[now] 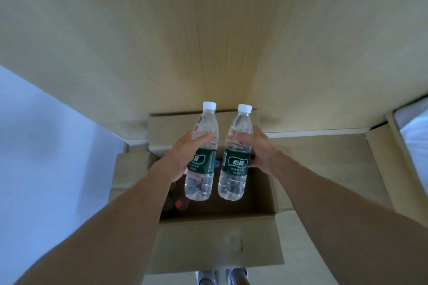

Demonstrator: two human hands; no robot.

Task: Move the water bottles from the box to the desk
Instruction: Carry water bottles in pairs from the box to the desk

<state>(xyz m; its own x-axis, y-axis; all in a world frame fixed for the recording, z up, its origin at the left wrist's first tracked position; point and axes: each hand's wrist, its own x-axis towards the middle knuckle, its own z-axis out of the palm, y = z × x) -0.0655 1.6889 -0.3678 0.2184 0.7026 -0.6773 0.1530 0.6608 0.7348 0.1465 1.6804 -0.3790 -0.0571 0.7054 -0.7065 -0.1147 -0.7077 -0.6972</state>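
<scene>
Two clear water bottles with white caps and green labels are held upright above the open cardboard box (252, 192). My left hand (183, 157) grips the left bottle (203, 146) around its middle. My right hand (259, 150) grips the right bottle (237, 148) the same way. Both bottles hang over the box's opening, side by side and apart. The light wooden desk (208, 30) fills the upper part of the view, beyond the box. Inside the box, a dark bottle with a red cap (178, 203) lies at the lower left.
The box's flaps (215, 245) are folded outward, one toward me. A second cardboard piece (324, 157) lies to the right of the box. A white wall (46, 146) runs along the left. White bedding (414, 136) shows at the far right. Shoes (222, 277) appear at the bottom.
</scene>
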